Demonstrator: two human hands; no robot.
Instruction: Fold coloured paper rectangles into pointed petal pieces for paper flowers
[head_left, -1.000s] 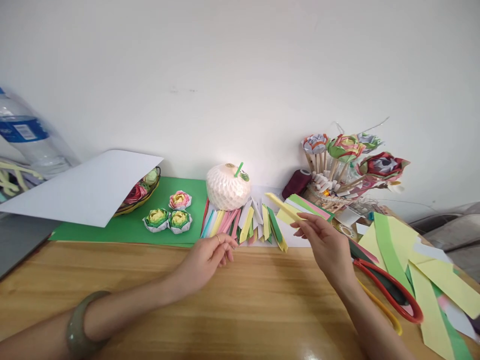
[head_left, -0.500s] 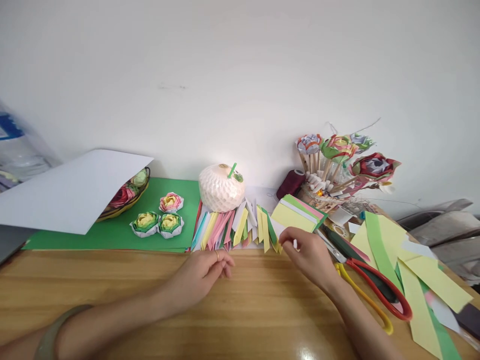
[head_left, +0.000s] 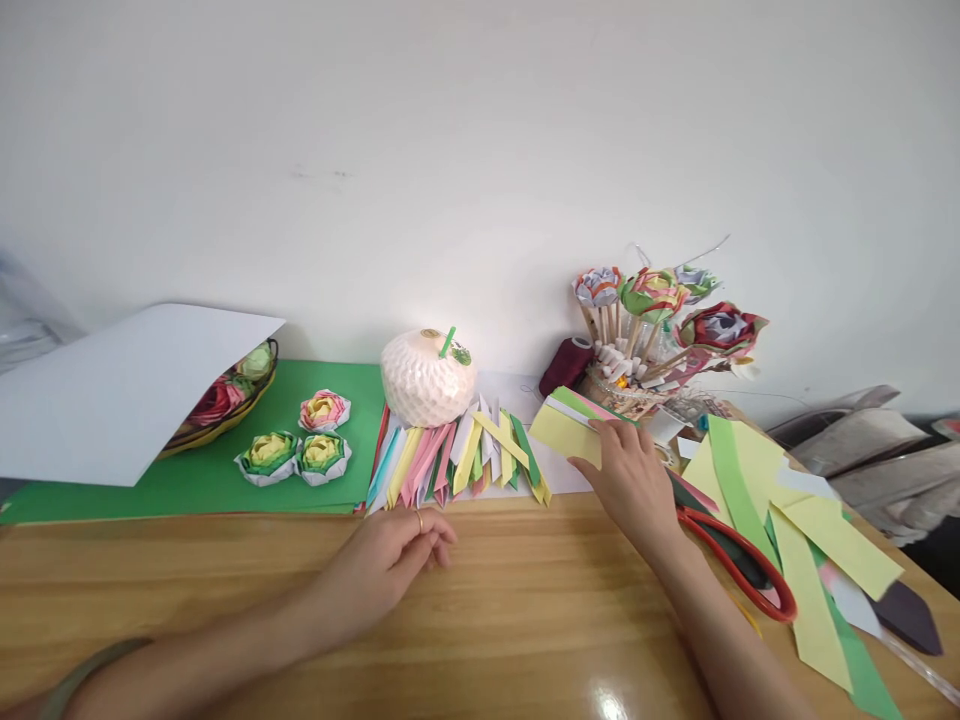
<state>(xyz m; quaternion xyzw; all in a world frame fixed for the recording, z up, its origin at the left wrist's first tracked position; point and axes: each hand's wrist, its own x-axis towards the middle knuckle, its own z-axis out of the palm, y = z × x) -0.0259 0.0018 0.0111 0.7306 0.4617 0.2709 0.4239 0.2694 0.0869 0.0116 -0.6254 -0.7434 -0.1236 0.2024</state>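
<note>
My right hand (head_left: 634, 485) reaches over a small stack of coloured paper slips (head_left: 559, 433), a yellow one on top. Its thumb stretches apart from the fingers and touches the near side of the stack; the fingertips lie at the far right of it. My left hand (head_left: 405, 550), with a ring on it, rests on the wooden table (head_left: 495, 620) with its fingers curled in and nothing visible in them. Just beyond it lie several folded paper strips (head_left: 427, 460) in blue, yellow, pink, white and green.
A white textured ornament (head_left: 427, 380) stands behind the strips. Paper flowers (head_left: 324, 455) sit on green sheets (head_left: 300, 378) at left, beside a basket (head_left: 202, 437) under white paper (head_left: 142, 370). At right are red-handled scissors (head_left: 784, 600), paper offcuts (head_left: 814, 610), stemmed flowers (head_left: 652, 295) and thread (head_left: 566, 365).
My right hand has moved forward from the table's near side onto the paper stack, and its fingers have spread from a pinch. My left hand stays curled. The view has shifted slightly right.
</note>
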